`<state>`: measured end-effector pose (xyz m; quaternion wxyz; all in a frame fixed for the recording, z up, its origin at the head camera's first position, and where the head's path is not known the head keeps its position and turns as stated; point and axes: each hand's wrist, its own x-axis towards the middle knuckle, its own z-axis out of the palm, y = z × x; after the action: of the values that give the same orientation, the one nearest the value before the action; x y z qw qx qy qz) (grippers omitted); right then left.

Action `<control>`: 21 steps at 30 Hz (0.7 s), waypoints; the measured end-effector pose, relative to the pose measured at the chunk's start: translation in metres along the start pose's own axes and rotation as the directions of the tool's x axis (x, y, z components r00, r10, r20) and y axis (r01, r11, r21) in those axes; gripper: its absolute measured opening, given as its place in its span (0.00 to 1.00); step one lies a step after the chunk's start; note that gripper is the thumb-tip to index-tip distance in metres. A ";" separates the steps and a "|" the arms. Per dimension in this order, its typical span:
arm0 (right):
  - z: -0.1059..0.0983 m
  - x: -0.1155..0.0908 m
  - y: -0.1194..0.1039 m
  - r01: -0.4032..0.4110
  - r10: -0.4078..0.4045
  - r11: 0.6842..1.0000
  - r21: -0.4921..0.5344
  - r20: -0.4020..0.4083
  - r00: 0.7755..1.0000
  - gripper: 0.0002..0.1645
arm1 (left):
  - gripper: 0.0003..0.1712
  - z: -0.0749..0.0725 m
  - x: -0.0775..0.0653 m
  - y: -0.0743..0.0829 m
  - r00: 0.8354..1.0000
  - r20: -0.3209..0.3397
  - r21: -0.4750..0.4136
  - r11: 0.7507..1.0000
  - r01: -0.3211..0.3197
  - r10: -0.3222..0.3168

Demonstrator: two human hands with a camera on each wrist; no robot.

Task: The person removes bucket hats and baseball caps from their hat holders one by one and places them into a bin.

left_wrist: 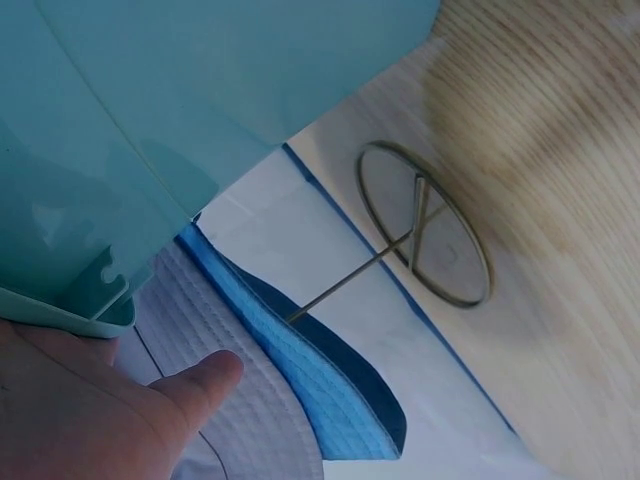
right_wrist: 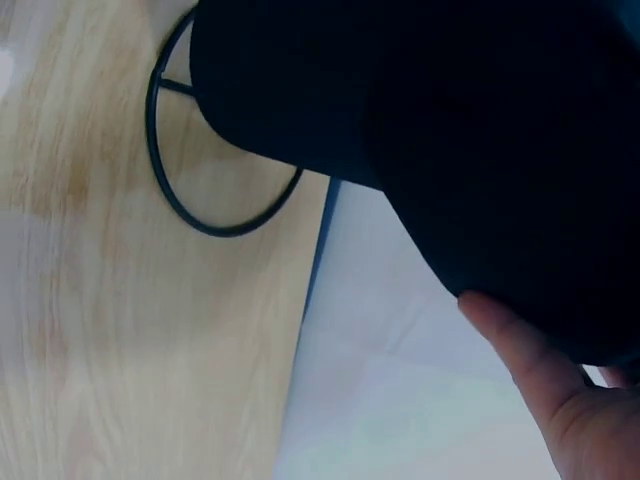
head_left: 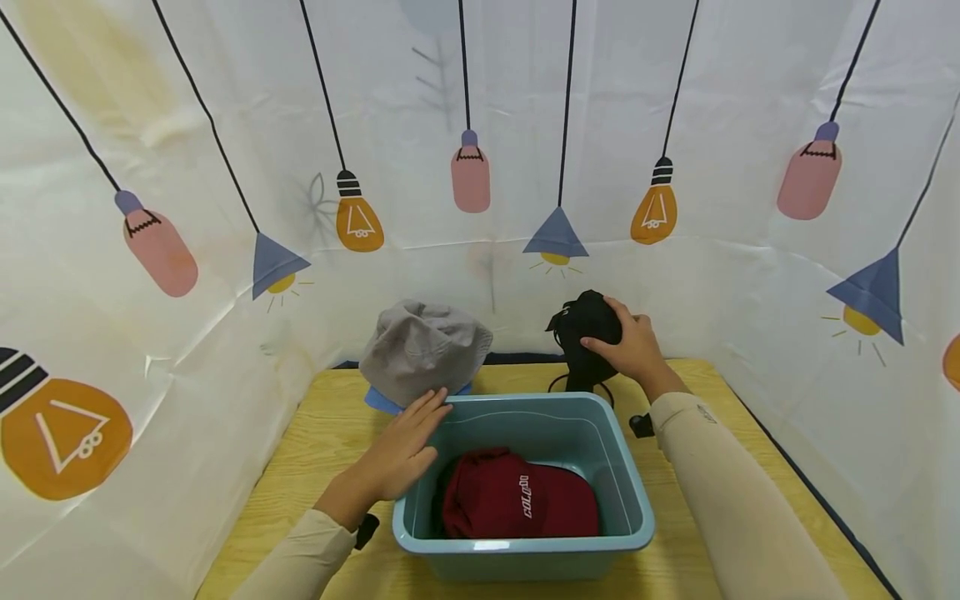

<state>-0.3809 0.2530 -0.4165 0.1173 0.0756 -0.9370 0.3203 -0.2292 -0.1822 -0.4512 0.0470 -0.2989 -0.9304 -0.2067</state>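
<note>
Black baseball cap (head_left: 588, 329) stands at its wire stand (right_wrist: 228, 231), beyond the tub's far right corner, the right hand (head_left: 633, 350) grasping its crown; the left hand (head_left: 401, 450) lies loose, fingers extended, by the tub (head_left: 637, 517); the left wrist view alone bares a second stand (left_wrist: 408, 237) below the grey bucket hat (head_left: 423, 350) and blue bucket hat (head_left: 382, 402); four hats, counting the maroon baseball cap (head_left: 525, 500) inside the one tub; wood-grain table (head_left: 277, 500), white lamp-printed cloth (head_left: 480, 258) around.

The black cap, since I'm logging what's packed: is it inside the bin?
No, the head view shows the right hand gripping the black cap beyond the far rim of the bin.
</note>
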 end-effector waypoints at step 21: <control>-0.014 -0.005 -0.008 0.037 -0.057 0.988 -0.150 -0.130 0.990 0.51 | 0.37 0.000 -0.001 -0.001 1.000 -0.002 -0.005 1.000 0.003 -0.003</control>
<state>-0.3722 0.2555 -0.4022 0.1928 0.0672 -0.9460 0.2519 -0.2291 -0.1831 -0.4515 0.0470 -0.2974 -0.9303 -0.2095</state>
